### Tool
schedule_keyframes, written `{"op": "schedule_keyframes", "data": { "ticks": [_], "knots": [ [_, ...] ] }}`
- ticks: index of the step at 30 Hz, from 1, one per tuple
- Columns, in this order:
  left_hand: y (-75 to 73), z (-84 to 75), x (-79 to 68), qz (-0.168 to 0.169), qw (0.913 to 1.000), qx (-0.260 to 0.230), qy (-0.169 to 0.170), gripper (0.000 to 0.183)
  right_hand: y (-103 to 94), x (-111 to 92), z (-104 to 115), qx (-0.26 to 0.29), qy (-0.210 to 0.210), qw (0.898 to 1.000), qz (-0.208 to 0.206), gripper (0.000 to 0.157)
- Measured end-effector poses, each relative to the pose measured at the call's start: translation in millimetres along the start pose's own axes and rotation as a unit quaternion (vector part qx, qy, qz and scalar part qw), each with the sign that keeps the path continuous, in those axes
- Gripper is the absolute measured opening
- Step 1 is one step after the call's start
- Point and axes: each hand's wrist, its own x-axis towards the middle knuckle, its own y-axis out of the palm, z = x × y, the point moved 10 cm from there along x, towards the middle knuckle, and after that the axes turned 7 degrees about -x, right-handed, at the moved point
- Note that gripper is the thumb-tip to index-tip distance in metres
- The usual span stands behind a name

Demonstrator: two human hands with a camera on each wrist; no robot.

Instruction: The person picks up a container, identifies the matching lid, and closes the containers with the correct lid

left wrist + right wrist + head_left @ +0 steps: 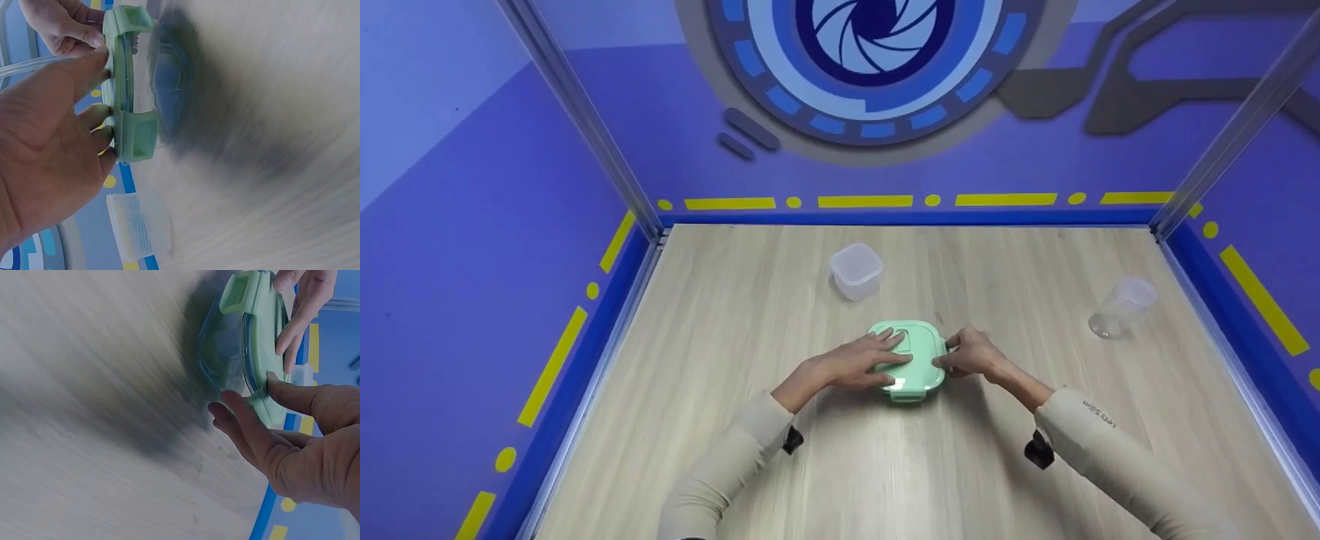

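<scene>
A glass food container (225, 354) with a mint-green snap lid (924, 369) stands on the table in front of me. My left hand (864, 361) lies over the left half of the lid, fingers spread and pressing on its top. On the lid's right side, my right hand (975, 352) pinches the side clip, with the thumb (289, 391) on the lid's edge and the fingers curled below it. The near clip (908, 396) sticks outward in the left wrist view, as does another clip (135, 19).
Behind the food container stands a small translucent square tub (856, 271). A clear cylindrical jar (1123, 307) is at the right of the wooden table (720, 300). Blue panels (607, 135) with yellow marks enclose the back and both sides.
</scene>
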Motion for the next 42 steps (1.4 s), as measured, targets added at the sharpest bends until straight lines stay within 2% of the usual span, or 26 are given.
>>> {"op": "schedule_keyframes", "data": {
  "ticks": [5, 8, 15, 21, 27, 32, 37, 42],
  "knots": [
    [-1.4, -1.9, 2.2, -0.003, 0.9999, 0.003, 0.011, 0.052, 1.3, -3.7, 0.6, -0.001, 0.0, 1.0, -0.003, 0.018],
    [0.1, -1.3, 3.1, 0.003, 0.9999, 0.008, 0.011, 0.051, 3.0, -4.9, 0.9, -0.001, -0.002, 1.0, -0.001, 0.019],
    [3.2, -2.2, 9.4, -0.005, 0.9994, 0.024, 0.022, 0.051, -2.9, -4.4, -3.5, -0.003, 0.009, 0.999, -0.039, 0.018],
    [4.8, 2.1, 7.8, -0.006, 0.9998, 0.013, 0.011, 0.051, -1.8, -1.6, -4.5, -0.011, 0.017, 0.999, -0.043, 0.018],
    [3.5, 7.7, 4.6, -0.007, 0.9998, 0.004, 0.019, 0.052, 6.0, 3.3, -9.6, 0.036, 0.048, 0.998, -0.023, 0.019],
    [1.2, 8.5, 3.2, -0.005, 0.9998, 0.0, 0.018, 0.052, 8.5, 6.9, -15.0, 0.087, 0.077, 0.993, 0.001, 0.015],
    [1.2, 7.1, 2.9, 0.005, 0.9999, -0.004, 0.01, 0.052, 7.6, 6.1, -12.6, 0.091, 0.085, 0.992, 0.013, 0.026],
    [-0.5, 4.4, 3.8, 0.012, 0.9999, 0.004, 0.009, 0.053, 5.2, 3.7, -9.2, 0.076, 0.09, 0.993, 0.014, 0.02]
  ]
}}
